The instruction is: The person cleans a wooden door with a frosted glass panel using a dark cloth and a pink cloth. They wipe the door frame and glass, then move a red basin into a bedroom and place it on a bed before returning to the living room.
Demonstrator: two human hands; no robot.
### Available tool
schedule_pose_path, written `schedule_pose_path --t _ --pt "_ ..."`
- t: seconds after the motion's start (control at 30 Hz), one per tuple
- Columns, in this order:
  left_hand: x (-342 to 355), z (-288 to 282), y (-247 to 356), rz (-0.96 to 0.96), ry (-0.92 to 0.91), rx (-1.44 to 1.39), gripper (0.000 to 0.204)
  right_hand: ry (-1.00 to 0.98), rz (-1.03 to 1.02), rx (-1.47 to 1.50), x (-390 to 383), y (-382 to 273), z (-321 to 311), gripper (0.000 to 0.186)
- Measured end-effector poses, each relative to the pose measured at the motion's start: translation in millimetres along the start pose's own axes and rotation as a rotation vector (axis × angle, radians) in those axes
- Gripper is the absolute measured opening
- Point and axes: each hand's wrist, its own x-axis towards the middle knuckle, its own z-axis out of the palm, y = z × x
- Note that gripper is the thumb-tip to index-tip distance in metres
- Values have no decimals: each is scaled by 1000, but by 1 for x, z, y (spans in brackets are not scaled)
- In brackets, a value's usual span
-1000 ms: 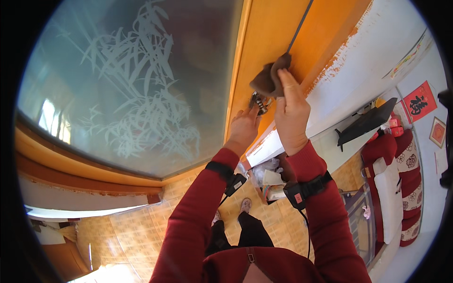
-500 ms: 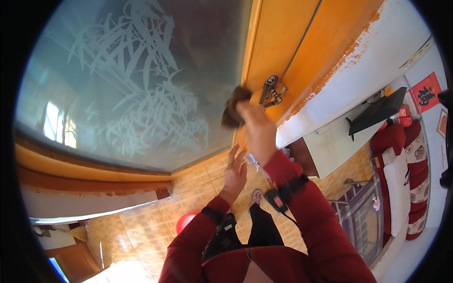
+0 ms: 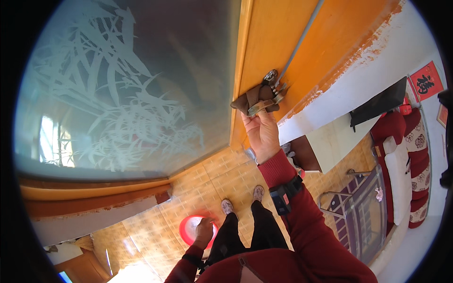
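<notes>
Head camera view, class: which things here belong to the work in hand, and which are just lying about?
In use:
- right hand
- brown cloth, pressed on the metal door handle
- orange wooden door

Not in use:
- left hand, hanging low
- red basin on the floor
- frosted glass panel
- red sofa

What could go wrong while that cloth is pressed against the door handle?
1. The right hand presses a brown cloth around the metal handle; the cloth might snag on the protruding lever.
2. A hard push could swing the orange door or jar the frosted glass beside it.
3. The left hand hangs over a red basin beside the feet, which looks easy to kick.
</notes>
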Motion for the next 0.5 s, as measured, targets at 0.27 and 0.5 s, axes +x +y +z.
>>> schedule_pose_path --t 0.27,0.5 --pt "27 -1 5 23 42 -22 18 421 265 -472 -13 10 -52 24" --pt "38 -1 5 27 25 -75 19 -201 -769 -1715 -71 -108 31 46"
